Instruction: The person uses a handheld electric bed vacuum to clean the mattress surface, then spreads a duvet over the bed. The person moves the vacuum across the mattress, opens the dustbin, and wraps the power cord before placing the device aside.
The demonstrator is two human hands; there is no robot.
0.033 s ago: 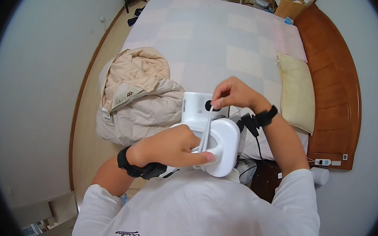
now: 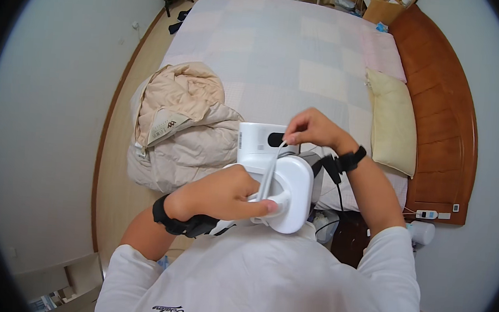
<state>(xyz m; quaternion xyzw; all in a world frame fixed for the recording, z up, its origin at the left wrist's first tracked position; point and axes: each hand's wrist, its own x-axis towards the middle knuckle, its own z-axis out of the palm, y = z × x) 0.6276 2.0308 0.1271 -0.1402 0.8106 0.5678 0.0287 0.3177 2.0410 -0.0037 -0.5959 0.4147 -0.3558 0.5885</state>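
Observation:
A white handheld appliance (image 2: pixel 298 189) with a rounded body and a dark oval patch on its far part is held close against my shirt; it looks like a mattress vacuum. My left hand (image 2: pixel 220 192) is closed round its handle, thumb lying across the top. Several strands of white cord (image 2: pixel 269 178) run lengthwise over the appliance beside that thumb. At the far end of these strands, my right hand (image 2: pixel 313 129) pinches the cord between thumb and fingertips. The underside of the appliance and the left fingers are hidden.
Ahead lies a bed (image 2: pixel 258 51) with a pale patchwork sheet. A bunched beige quilt (image 2: pixel 187 133) rests at its near left, a yellow pillow (image 2: pixel 390 123) at the right by the brown headboard (image 2: pixel 440 112). A dark cable (image 2: pixel 340 195) hangs by my right wrist.
My right hand has shifted slightly right and down with the cord. The appliance has tilted a little to the left, while my left hand keeps its grip.

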